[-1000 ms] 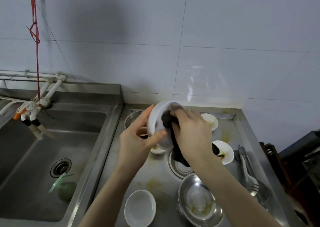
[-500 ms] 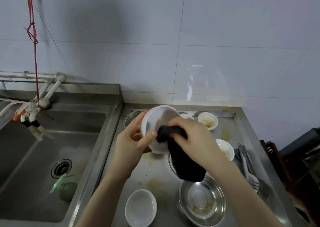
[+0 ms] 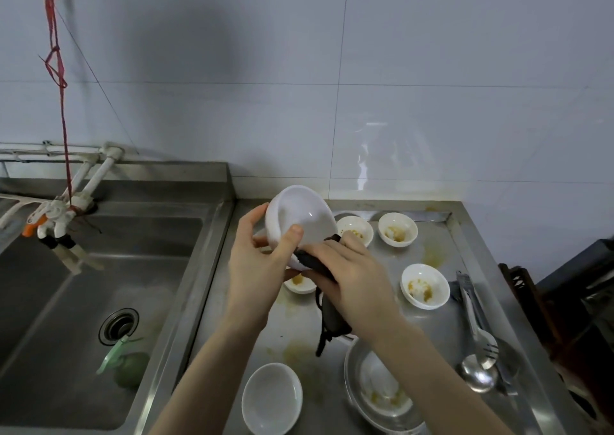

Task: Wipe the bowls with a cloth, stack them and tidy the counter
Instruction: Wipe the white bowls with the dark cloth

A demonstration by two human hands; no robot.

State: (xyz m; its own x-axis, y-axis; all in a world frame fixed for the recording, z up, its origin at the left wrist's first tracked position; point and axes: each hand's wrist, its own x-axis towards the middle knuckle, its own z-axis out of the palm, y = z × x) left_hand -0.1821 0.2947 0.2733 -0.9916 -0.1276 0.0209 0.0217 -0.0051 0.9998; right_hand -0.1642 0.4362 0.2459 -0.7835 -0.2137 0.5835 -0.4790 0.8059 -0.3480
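Observation:
My left hand (image 3: 257, 268) grips a white bowl (image 3: 302, 217) above the steel counter (image 3: 442, 321), thumb inside the rim, the bowl tilted toward me. My right hand (image 3: 355, 278) holds a dark cloth (image 3: 329, 308) against the bowl's lower rim; the cloth's tail hangs down. Several soiled small white bowls stand behind and to the right, such as one (image 3: 397, 228) at the back and another (image 3: 425, 286) at mid right. A clean white bowl (image 3: 271, 398) sits near the front edge.
A metal bowl (image 3: 382, 391) with yellow residue lies at the front right. Tongs, a fork and a ladle (image 3: 478, 345) lie along the right edge. A sink (image 3: 66, 301) with taps (image 3: 56, 215) is on the left. Yellow smears mark the counter.
The cloth has come out of the bowl and slid down to its lower rim. The bowl's inside now shows bare, and the bowl has tilted more toward me.

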